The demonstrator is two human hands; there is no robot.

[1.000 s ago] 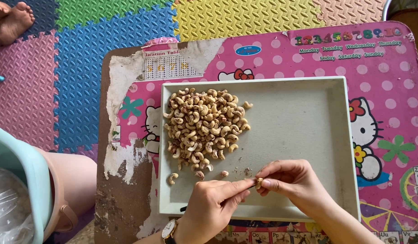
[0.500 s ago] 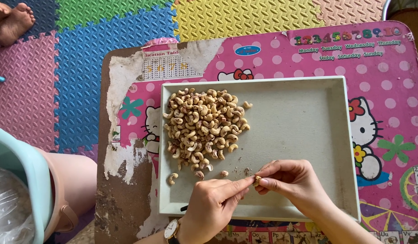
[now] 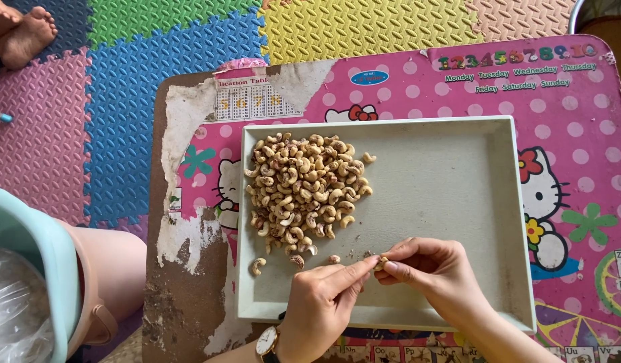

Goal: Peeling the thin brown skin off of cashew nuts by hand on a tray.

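Foam floor tiles (image 3: 156,81) in pink, blue, green and yellow lie under a low pink table (image 3: 572,114) whose printed top has peeled to bare brown board along its left side. Only the head view shows the scene.

On the table sits a pale rectangular tray (image 3: 445,181), long axis left to right. A heap of cashews (image 3: 300,191) fills the tray's left part, with a few loose nuts just below the heap.

Over the tray's near edge the two hands meet. The right hand (image 3: 435,275) comes in from the lower right, fingers curled, pinching one nut (image 3: 380,263) between thumb and fingertips; the nut is too small and too covered to tell its long axis. The left hand (image 3: 320,299) rises from below with a wristwatch (image 3: 267,344) on it, forefinger stretched toward the tray's right until its tip touches the nut; its other fingers are folded in, holding nothing that shows.

Left of the tray, off the table, stands a teal bin (image 3: 35,255) with clear plastic inside. A white number chart (image 3: 246,97) lies just beyond the tray's far left corner, and coloured lettering runs along the table's far right edge. A bare foot (image 3: 21,33) rests on the tiles, well away at far left.
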